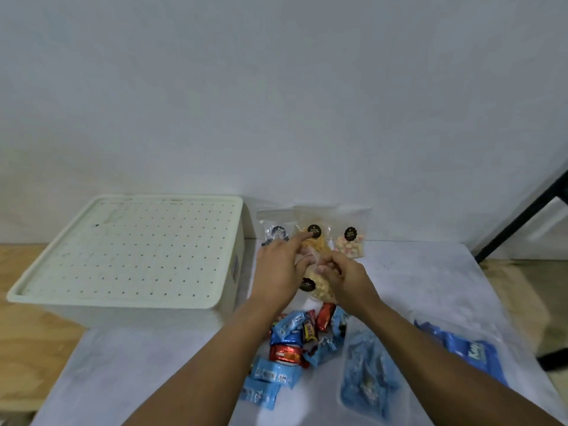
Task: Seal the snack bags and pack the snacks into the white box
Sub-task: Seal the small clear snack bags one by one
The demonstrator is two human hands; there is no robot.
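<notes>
Both hands meet over a clear snack bag of pale yellow pieces with a round black sticker. My left hand and my right hand pinch the bag's top edge between them. Behind them three clear bags lean against the wall: one with dark-printed contents, one with yellow snacks, one with pink and white pieces. The white box stands at the left with its perforated lid on.
A heap of small blue and red wrapped snacks lies under my forearms. Two clear bags of blue packets lie at the right. A white cloth covers the wooden table. A black stand leg slants at the right.
</notes>
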